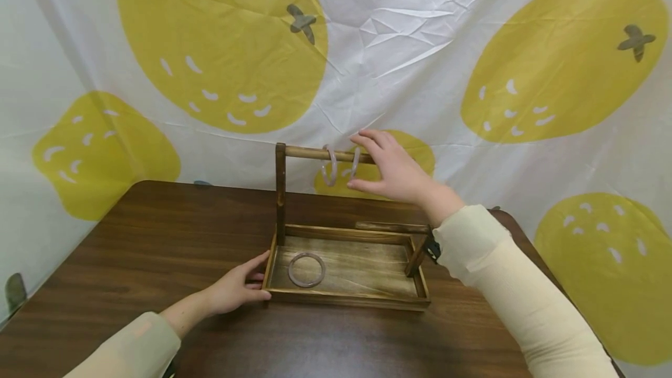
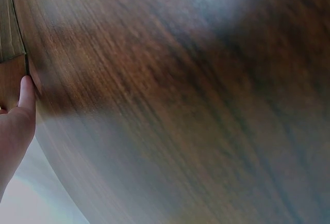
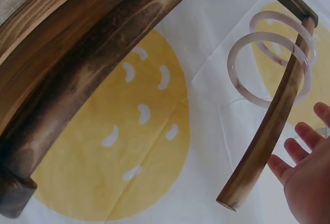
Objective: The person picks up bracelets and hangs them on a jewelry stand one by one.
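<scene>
A wooden rack stands on the table, its shallow tray (image 1: pixel 346 301) carrying a tall post with an upper bar (image 1: pixel 304 153). My left hand (image 1: pixel 231 290) holds the tray's left end, thumb at the front corner and fingers along the side. Two pale, translucent bangles hang on the upper bar: one bangle (image 1: pixel 333 169) further left, the other bangle (image 1: pixel 355 162) beside my right hand (image 1: pixel 394 168). Thumb and fingers of that hand are spread around the bar's free end; in the right wrist view they stand apart from both bangles. A third bangle (image 1: pixel 307 285) lies flat inside the tray.
A shorter post on the tray's right side bears a lower bar (image 1: pixel 391 227), below my right forearm. The brown table (image 1: pixel 173 244) extends around the rack. Behind it hangs a white cloth (image 1: pixel 357 86) printed with yellow fruit.
</scene>
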A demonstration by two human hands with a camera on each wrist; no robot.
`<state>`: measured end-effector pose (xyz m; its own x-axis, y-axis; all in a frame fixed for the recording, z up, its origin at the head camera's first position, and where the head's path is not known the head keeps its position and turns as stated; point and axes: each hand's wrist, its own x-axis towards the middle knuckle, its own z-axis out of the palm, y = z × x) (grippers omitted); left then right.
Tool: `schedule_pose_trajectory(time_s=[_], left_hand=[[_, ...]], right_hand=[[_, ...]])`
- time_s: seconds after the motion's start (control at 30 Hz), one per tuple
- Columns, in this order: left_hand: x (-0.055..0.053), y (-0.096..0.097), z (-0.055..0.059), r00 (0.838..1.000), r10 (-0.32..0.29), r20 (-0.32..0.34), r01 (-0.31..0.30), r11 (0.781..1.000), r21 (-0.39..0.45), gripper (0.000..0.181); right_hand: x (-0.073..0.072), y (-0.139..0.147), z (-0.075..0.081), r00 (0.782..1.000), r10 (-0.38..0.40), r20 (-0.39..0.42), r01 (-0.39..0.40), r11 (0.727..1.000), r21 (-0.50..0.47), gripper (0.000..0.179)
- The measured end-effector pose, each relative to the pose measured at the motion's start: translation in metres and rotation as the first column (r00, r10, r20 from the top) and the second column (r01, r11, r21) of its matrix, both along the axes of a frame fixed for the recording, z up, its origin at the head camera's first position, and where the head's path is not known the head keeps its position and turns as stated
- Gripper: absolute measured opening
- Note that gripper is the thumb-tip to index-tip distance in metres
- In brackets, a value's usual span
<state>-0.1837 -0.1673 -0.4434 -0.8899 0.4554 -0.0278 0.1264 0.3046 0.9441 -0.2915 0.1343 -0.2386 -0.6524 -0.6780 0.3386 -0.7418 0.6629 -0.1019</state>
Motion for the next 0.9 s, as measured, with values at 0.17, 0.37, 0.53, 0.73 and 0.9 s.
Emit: schedule_pose_trajectory(time_s=[0.17,0.37,0.53,0.73,0.9], left_hand=[[0.0,0.0,-0.001,1.0,-0.004,-0.007,0.004,1.0,0.015,0.089],[0.001,0.0,-0.002,1.0,-0.006,0.0,0.006,1.0,0.014,0.089],[0.0,-0.001,-0.002,1.0,-0.005,-0.005,0.005,1.0,0.009,0.089],[0.0,-0.001,-0.002,1.0,-0.005,-0.003,0.005,1.0,0.023,0.089],[-0.001,0.0,-0.003,1.0,-0.003,-0.008,0.004,1.0,0.031,0.089]], right_hand=[[0.004,0.004,-0.002,0.999,0.028,-0.033,-0.029,0.999,-0.035,0.08],[0.01,0.009,-0.005,0.998,0.045,-0.051,-0.047,0.997,-0.055,0.08],[0.017,0.013,-0.008,0.997,0.066,-0.036,-0.068,0.995,-0.068,0.083],[0.025,0.015,-0.012,0.992,0.118,-0.04,-0.121,0.99,-0.071,0.084],[0.031,0.015,-0.016,0.989,0.145,-0.04,-0.147,0.988,-0.056,0.084]])
